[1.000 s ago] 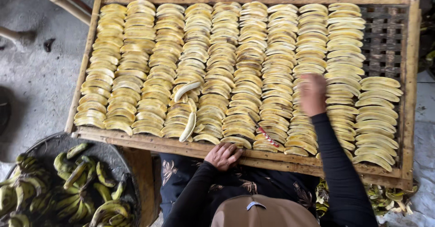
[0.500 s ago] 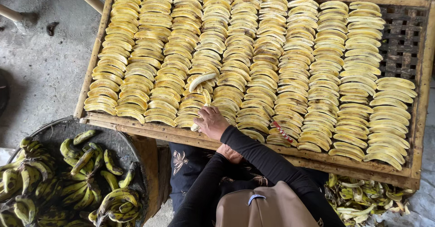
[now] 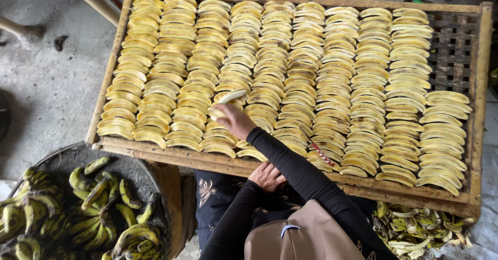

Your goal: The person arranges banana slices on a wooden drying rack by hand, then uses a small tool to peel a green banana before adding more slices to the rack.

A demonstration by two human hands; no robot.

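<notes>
At about eight o'clock in the view sits a round dark basin heaped with unpeeled green-yellow bananas. Its rim lies just beside the near left corner of the wooden drying rack, so there is little room between the two.

The rack fills the view from nine o'clock to three, its slatted bed covered with overlapping columns of peeled, split banana slices. Only a strip of bare lattice at two o'clock is uncovered; that is the one open patch on the bed.

Near the middle, the right hand reaches across the body to about eleven o'clock of the torso. Its fingers are curled closed around a pale peeled banana piece lying crosswise on top of the third and fourth columns. The piece breaks the pattern of the rows. To handle it well, I judge it should be lifted straight up rather than dragged, since its neighbours overlap like shingles and a sideways pull would shift them.

The left hand rests at six o'clock against the rack's near rail, fingers loosely bent and holding nothing, bracing the lean. The near rail is the edge to mind: the right sleeve crosses low over the front slices.

At five o'clock a small red object lies on the slices, and a pile of discarded peels sits below the rack's near right corner.
</notes>
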